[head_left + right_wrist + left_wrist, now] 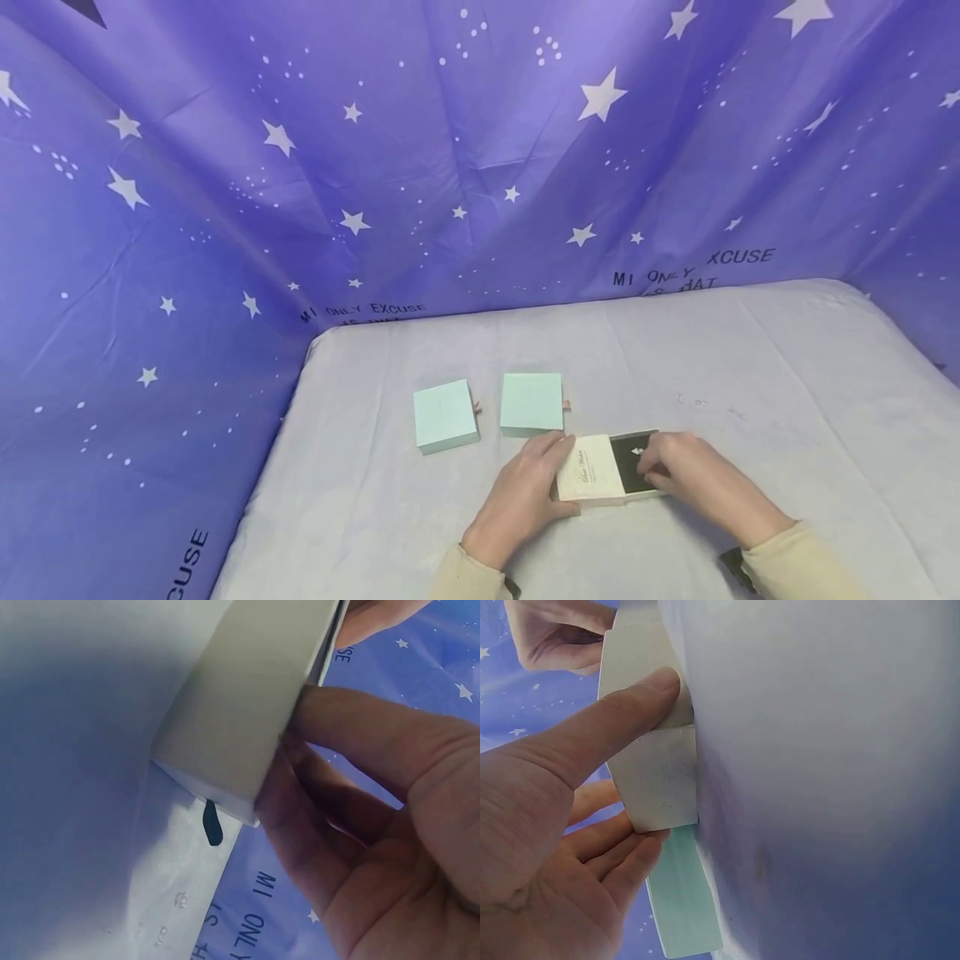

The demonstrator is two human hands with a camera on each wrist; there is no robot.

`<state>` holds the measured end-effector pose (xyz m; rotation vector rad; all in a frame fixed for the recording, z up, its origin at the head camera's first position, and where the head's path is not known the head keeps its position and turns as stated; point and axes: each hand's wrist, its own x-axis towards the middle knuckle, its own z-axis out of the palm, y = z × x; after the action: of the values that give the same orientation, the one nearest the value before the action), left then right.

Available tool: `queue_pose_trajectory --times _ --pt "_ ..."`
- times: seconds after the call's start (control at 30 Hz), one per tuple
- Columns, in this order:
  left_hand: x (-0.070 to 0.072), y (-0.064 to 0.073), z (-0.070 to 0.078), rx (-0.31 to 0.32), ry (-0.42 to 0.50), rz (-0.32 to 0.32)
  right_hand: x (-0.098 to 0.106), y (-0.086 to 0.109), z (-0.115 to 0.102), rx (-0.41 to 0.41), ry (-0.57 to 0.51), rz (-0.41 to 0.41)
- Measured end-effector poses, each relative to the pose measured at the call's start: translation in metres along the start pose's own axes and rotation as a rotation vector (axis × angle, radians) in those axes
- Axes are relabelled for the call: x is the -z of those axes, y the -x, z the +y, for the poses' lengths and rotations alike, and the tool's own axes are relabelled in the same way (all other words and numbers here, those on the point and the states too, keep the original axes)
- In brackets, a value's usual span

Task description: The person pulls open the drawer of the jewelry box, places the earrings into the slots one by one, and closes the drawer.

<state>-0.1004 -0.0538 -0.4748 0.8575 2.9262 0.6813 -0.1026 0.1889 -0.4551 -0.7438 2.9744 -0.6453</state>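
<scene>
A cream drawer box [591,468] with printed writing on its sleeve lies on the bed-like surface, its drawer pulled out to the right. Inside the drawer is a black pad [624,460] with a small shiny white piece [637,451] on it. My left hand [525,483] grips the sleeve's left end, thumb [649,694] along the near side and fingers around the end. My right hand [686,467] reaches into the drawer with bent fingers, the fingertips beside the shiny piece. In the right wrist view the drawer wall hides these fingertips; I cannot tell whether they pinch anything.
Two mint-green boxes [446,414] with small orange-pink ribbon tabs lie behind my left hand, the right one [531,402] nearer the cream box. A dark ribbon tab [214,823] hangs from the drawer's end. Purple star-printed curtain [480,167] surrounds the pale covered surface [360,517].
</scene>
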Motion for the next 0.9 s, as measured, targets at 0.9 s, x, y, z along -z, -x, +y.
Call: queue_pose_trajectory --times 0.9 --pt "-0.0004 0.001 -0.0022 -0.015 -0.022 0.008 -0.0061 -0.0021 0.0016 -0.021 -0.001 0.034"
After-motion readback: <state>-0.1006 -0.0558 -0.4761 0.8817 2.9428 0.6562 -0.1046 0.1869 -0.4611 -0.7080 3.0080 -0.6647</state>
